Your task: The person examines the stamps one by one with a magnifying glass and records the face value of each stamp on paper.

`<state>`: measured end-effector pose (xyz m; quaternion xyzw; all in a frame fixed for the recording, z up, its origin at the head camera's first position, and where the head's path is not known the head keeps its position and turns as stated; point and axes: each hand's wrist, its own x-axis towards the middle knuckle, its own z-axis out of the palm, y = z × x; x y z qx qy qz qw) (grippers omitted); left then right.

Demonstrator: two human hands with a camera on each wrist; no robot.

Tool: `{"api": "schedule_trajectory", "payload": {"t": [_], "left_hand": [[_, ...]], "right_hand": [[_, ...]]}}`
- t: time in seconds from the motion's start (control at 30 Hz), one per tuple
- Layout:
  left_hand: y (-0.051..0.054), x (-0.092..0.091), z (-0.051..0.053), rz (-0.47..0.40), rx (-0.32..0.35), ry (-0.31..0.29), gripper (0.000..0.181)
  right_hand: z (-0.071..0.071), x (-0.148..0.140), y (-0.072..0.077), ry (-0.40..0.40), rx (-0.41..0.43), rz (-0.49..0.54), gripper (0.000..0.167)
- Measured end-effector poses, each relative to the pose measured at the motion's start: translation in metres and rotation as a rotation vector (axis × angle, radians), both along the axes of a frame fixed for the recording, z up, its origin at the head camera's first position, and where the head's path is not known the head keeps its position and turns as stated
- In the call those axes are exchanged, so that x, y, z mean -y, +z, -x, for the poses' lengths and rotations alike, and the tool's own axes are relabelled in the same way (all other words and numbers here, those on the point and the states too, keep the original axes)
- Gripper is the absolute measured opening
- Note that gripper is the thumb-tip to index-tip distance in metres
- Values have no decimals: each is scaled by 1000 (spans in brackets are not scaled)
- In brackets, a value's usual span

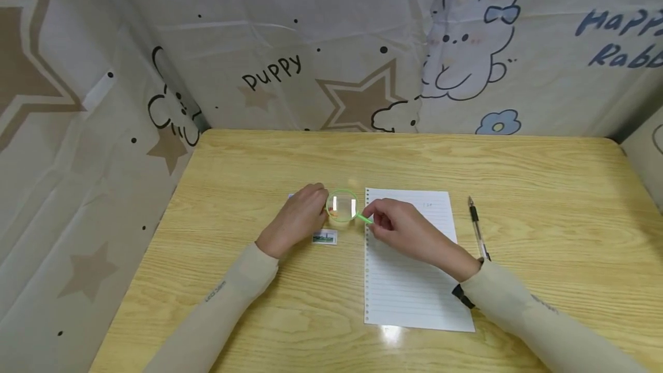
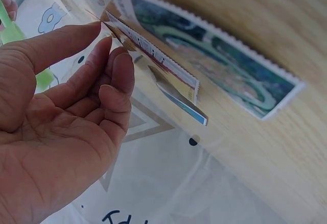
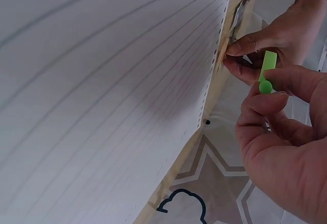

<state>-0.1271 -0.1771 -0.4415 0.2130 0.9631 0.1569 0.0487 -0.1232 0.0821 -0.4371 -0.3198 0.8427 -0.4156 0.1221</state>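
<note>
My left hand (image 1: 300,213) pinches a small stamp (image 3: 222,58) between thumb and index finger, seen nearly edge-on in the wrist views. Between thumb and fingers, my right hand (image 1: 401,228) grips the green handle of a magnifying glass (image 1: 343,206). Its round lens is right beside the left fingertips, and a reddish bit shows through it. A green landscape stamp (image 1: 324,237) lies on the table just below the left hand. In the left wrist view, a stamp with buildings (image 2: 153,55) and one curled blue-edged stamp (image 2: 179,104) are close to the left fingers, partly hidden.
A lined sheet of paper (image 1: 414,292) with a punched left edge lies under the right hand, with faint writing near its top. To its right is a black-capped pen (image 1: 475,220). The wooden table (image 1: 248,315) meets a printed cloth backdrop (image 1: 290,22) behind and at left.
</note>
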Motion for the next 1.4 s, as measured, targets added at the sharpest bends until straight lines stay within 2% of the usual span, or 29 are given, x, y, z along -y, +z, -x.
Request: {"api": "schedule_trajectory", "payload": {"t": [0.2, 0.37, 0.63, 1.0, 1.2, 1.4], "left_hand": [[0, -1, 2, -7, 2, -3, 11], [2, -4, 0, -17, 14, 13, 12], [1, -5, -1, -18, -10, 8, 11], [2, -4, -1, -13, -7, 18, 9], [2, -2, -1, -17, -6, 26, 9], [1, -1, -1, -21, -4, 17, 9]], "right_hand": [[-1, 0, 0, -3, -11, -5, 16], [-2, -2, 3, -21, -18, -12, 16], [-5, -16, 14, -112, -15, -4, 14], [-7, -45, 29, -242, 39, 20, 16], [-9, -59, 35, -302, 143, 67, 21], [-13, -78, 35, -374, 202, 47, 26]]}}
